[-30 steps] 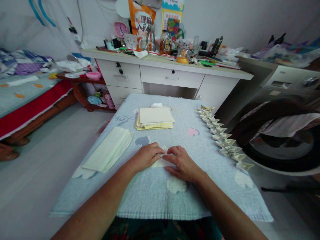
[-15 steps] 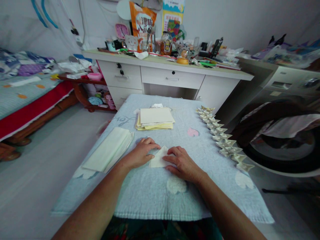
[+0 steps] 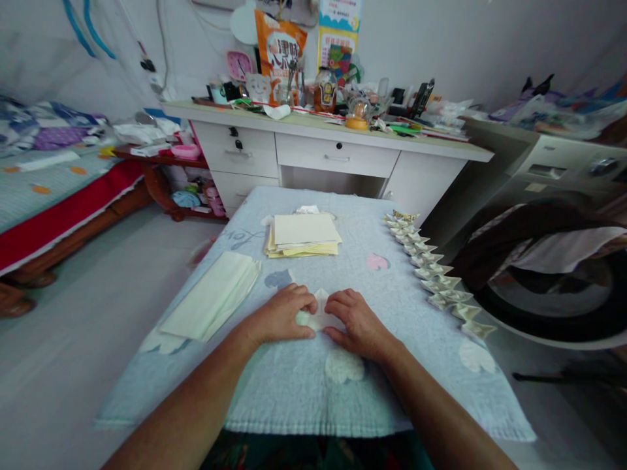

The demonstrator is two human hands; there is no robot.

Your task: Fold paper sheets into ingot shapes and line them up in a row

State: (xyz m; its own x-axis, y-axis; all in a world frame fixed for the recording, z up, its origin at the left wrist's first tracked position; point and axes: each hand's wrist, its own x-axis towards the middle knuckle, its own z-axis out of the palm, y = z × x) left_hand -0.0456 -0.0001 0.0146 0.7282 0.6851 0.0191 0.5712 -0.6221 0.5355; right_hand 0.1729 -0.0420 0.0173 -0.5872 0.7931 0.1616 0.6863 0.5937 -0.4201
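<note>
Between my hands a small piece of folded white paper [image 3: 321,318] lies on the blue cloth, its pointed tip facing away from me. My left hand [image 3: 290,313] curls its fingers and thumb around the paper's left side. On the right side, my right hand [image 3: 353,321] grips the paper with bent fingers and thumb. Part of the paper is hidden beneath the fingers. Beyond my hands sits a stack of cream and yellow paper sheets [image 3: 306,234]. A pile of long pale folded paper [image 3: 210,297] lies left of my left hand.
A row of folded paper pieces [image 3: 434,271] runs along the right side of the cloth-covered table [image 3: 274,391]. Behind stands a cluttered white desk [image 3: 337,147]. A washing machine [image 3: 553,196] is at the right, a bed [image 3: 59,189] at the left.
My left hand has shifted from the paper's upper left edge to its lower left side and curled its fingers in. My right hand stays at the right side.
</note>
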